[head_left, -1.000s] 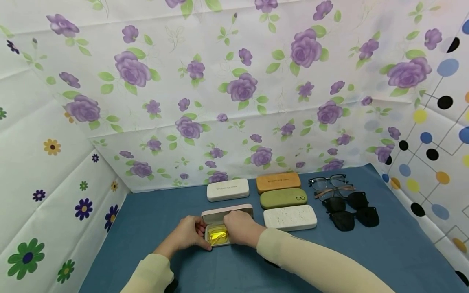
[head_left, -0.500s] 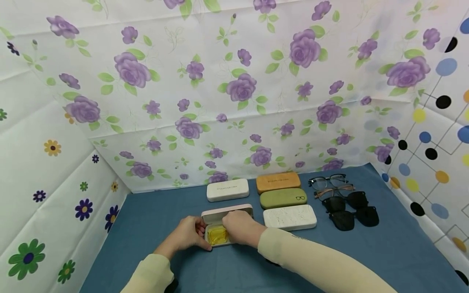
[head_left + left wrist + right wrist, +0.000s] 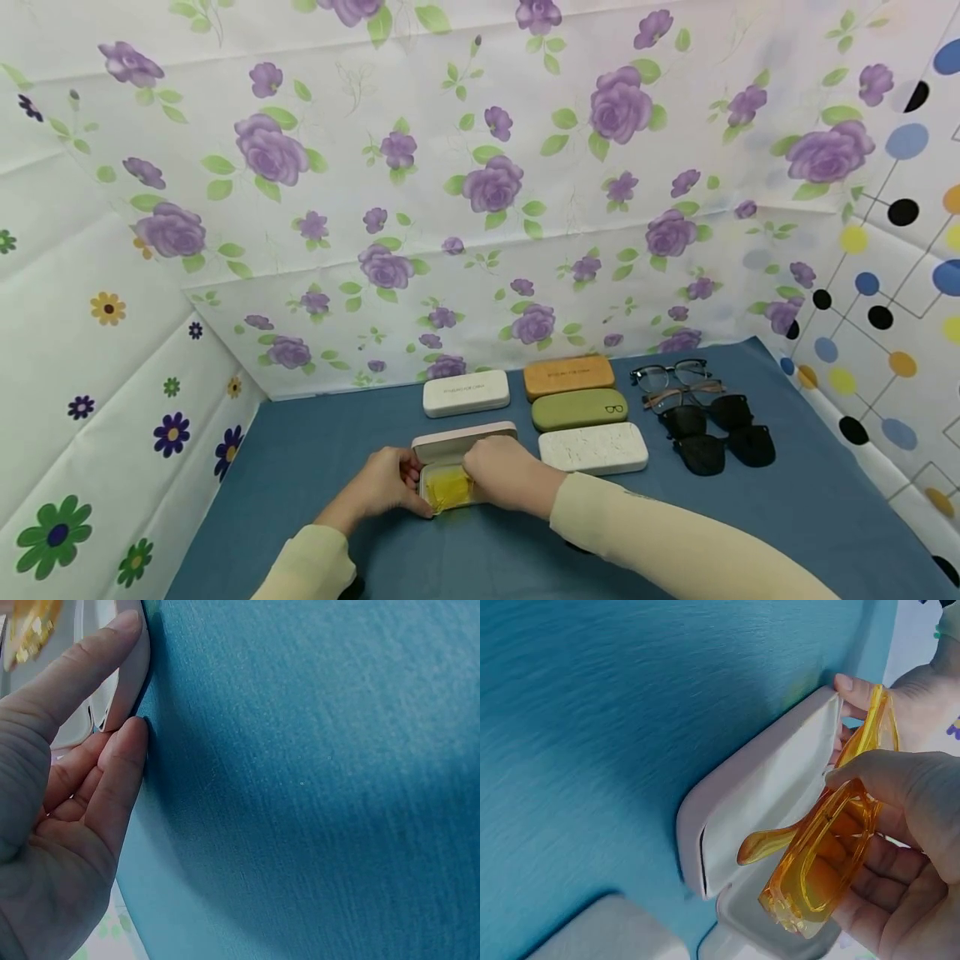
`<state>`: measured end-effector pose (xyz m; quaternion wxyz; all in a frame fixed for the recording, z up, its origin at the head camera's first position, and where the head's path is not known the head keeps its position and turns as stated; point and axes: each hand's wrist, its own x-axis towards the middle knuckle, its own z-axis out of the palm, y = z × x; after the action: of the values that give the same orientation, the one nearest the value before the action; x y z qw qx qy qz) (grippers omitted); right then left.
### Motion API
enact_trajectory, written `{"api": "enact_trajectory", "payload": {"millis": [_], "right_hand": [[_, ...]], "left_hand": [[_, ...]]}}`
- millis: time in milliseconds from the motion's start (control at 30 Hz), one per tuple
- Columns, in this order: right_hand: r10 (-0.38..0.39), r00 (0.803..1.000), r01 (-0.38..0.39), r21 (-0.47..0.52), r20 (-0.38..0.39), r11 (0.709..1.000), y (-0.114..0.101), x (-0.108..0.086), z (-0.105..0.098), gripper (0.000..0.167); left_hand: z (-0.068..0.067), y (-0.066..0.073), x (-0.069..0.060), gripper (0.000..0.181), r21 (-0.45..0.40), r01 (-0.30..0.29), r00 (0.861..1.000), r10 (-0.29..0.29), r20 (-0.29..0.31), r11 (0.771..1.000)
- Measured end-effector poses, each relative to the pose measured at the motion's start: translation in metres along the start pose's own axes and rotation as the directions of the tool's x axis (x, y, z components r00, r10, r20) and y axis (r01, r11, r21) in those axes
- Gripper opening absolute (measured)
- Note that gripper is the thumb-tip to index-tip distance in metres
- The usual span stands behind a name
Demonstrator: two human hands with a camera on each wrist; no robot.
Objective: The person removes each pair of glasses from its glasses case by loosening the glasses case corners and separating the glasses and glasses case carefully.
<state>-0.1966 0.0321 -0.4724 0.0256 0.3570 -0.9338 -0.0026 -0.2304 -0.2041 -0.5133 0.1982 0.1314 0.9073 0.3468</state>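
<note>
An open pale pink glasses case (image 3: 465, 437) with a whitish lining lies on the blue cloth, its lid tipped back. My left hand (image 3: 384, 483) holds the case's left end, with the thumb on the rim and fingers against the outer corner (image 3: 116, 697). Transparent yellow glasses (image 3: 821, 859) are pinched between the thumb and fingers of my right hand (image 3: 907, 847), tilted over the case's lined hollow (image 3: 761, 799). One temple of the glasses sticks out toward the lining. In the head view, my right hand (image 3: 506, 473) covers the case's right end.
Around the case lie shut glasses cases: white (image 3: 466, 393), orange-brown (image 3: 569, 377), green (image 3: 579, 409) and marbled white (image 3: 593, 448). At right are clear glasses (image 3: 670, 376), brown-templed glasses (image 3: 684, 397) and dark sunglasses (image 3: 723, 446). Floral sheets (image 3: 491, 183) wall the table.
The yellow glasses, lying in the case before, now look raised and blurred in my right hand. That hand has shifted slightly right. My left hand keeps its hold on the case.
</note>
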Motion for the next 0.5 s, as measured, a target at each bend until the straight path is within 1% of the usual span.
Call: {"api": "enact_trajectory", "payload": {"millis": [133, 267, 400, 500], "right_hand": [[-0.043, 0.998, 0.044, 0.031, -0.042, 0.999, 0.008, -0.013, -0.005, 0.019], [-0.063, 0.996, 0.069, 0.094, -0.063, 0.993, 0.023, -0.027, -0.012, 0.014], [-0.058, 0.995, 0.069, 0.154, -0.075, 0.986, 0.046, -0.043, -0.021, 0.010], [-0.031, 0.996, 0.047, 0.180, -0.089, 0.983, 0.066, -0.059, -0.029, 0.005]], "left_hand": [[0.000, -0.001, 0.000, 0.063, -0.012, 0.005, 1.000, -0.005, 0.002, 1.000], [0.001, -0.001, 0.000, 0.062, -0.009, 0.006, 1.000, -0.006, -0.002, 1.000], [0.001, -0.001, 0.000, 0.060, -0.006, 0.010, 1.000, -0.010, -0.012, 1.000], [0.001, -0.001, 0.000, 0.059, -0.007, 0.009, 1.000, -0.009, -0.020, 1.000]]}}
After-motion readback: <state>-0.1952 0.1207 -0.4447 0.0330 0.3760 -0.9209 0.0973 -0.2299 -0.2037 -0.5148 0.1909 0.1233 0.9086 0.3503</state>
